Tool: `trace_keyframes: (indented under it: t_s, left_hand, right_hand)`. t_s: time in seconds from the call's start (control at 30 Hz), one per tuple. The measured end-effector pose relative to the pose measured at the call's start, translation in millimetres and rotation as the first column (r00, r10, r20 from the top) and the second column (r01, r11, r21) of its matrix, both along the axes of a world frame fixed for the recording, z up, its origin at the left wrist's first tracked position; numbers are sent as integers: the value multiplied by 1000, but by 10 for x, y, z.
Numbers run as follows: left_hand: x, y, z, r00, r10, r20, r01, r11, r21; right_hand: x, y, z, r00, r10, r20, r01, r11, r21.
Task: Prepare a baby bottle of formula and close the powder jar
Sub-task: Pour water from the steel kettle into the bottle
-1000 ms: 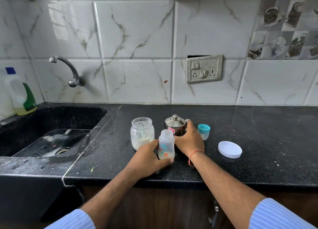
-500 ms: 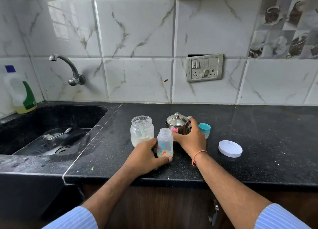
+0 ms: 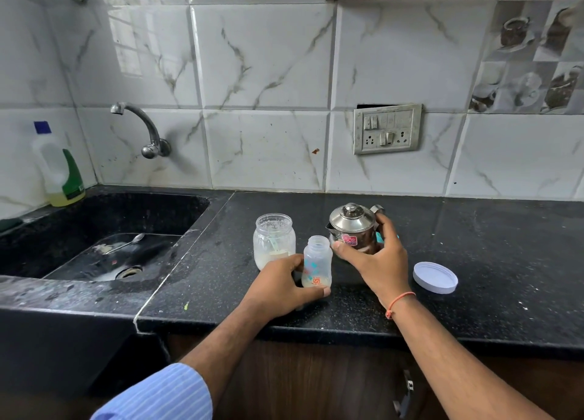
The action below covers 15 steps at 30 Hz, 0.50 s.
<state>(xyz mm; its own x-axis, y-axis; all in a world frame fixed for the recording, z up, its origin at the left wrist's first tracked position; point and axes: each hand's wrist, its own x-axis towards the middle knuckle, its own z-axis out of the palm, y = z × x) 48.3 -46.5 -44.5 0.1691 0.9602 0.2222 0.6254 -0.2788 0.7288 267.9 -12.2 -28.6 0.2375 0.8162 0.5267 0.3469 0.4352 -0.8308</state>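
Steel lidded pot point(image 3: 352, 230), rounded, shiny

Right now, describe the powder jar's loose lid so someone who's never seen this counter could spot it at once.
Start at the black counter right of the sink, below the wall switchboard. The lid lies on the counter by itself, right of the right hand that holds the steel pot. It is the only flat white disc there, low and round, unlike the upright jar and baby bottle.
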Motion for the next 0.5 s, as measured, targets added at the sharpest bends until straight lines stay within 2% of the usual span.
trace_keyframes:
  t_s: [0.23,0.5]
  left_hand:
    - [5,36,-35,1000,-1,28,1,1000,-11]
    - [-5,73,-71,1000,19,22,-18,1000,-22]
  right_hand:
    - [190,-39,17,976,-6,217,-15,995,94]
    - [222,-77,117,957,-4,290,-42,987,153]
